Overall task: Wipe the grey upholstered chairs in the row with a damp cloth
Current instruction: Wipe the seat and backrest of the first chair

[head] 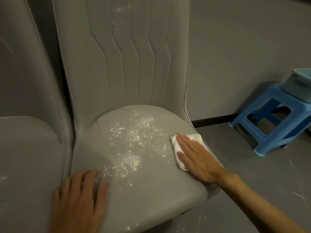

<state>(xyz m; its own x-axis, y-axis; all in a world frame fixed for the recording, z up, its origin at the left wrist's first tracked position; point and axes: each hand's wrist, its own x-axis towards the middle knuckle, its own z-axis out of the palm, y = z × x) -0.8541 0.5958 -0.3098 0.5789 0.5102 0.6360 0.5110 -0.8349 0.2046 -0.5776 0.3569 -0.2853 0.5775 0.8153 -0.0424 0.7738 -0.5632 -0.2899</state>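
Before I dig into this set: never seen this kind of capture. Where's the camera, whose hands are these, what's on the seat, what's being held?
There is no robot here. One wide-angle camera is worn on a person's head and looks forward and down at their two bare hands, so this is a single picture from a single view.

The right hand lies flat, fingers straight, on a white cloth at the right edge of a grey chair seat. It presses the cloth rather than gripping it. The left hand rests on the seat's front left and holds nothing.

White powdery specks are scattered over the middle of the seat. A second grey chair stands close on the left. On the floor to the right, a blue plastic stool carries a pale blue tub.
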